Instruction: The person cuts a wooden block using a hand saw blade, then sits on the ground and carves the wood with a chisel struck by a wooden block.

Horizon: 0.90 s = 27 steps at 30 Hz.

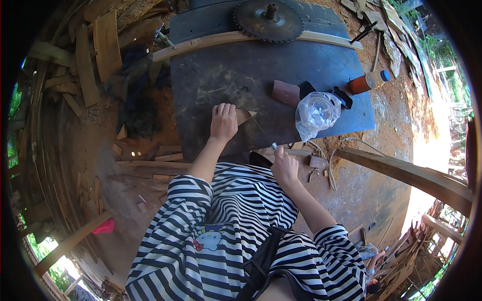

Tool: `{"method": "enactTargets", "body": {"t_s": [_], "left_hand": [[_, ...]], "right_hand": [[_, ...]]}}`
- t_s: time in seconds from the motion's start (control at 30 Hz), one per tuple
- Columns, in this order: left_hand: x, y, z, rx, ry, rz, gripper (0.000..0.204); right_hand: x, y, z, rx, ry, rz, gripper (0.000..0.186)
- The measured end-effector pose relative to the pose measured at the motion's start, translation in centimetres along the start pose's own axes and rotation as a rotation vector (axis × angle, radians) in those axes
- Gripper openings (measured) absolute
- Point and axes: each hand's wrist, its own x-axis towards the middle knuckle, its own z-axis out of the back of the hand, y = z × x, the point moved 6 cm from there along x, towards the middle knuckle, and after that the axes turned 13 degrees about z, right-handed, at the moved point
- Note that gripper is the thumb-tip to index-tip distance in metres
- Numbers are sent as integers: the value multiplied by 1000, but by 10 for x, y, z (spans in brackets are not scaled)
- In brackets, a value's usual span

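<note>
My left hand (pixel 224 122) rests on the dark metal tabletop (pixel 221 80), its fingers closed on a small pointed piece of wood (pixel 244 117). The wood's light tip sticks out to the right of my knuckles. At the table's near edge, my right hand (pixel 285 168) is closed around a small object with a shiny silvery tip (pixel 274 146). Most of that object is hidden in my fist, so its kind is unclear. A reddish-brown sheet of sandpaper (pixel 286 93) lies beyond, beside a clear plastic bag (pixel 317 114) with something round inside.
A toothed circular saw blade (pixel 269 20) lies at the far side, by a wooden strip (pixel 211 43) clamped across the table. A blue-capped bottle (pixel 369 82) stands at the right edge. Scrap boards (pixel 107 45) crowd the left; a beam (pixel 406 173) juts in at right.
</note>
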Motion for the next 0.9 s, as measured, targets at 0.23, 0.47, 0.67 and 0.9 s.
{"method": "enactTargets", "body": {"t_s": [0.23,0.47,0.67,0.9], "left_hand": [[4,-3,1,-4,6,34,20],[3,0,5,-86,-43,17,18],[5,4,1,-53,-13,56,18],[15,13,6,-88,-154,120,13]], "right_hand": [[25,9,-3,1,-62,28,21],[24,15,3,7,-6,22,14],[3,3,-3,39,7,2,13],[17,-7,13,26,-27,-64,11]]}}
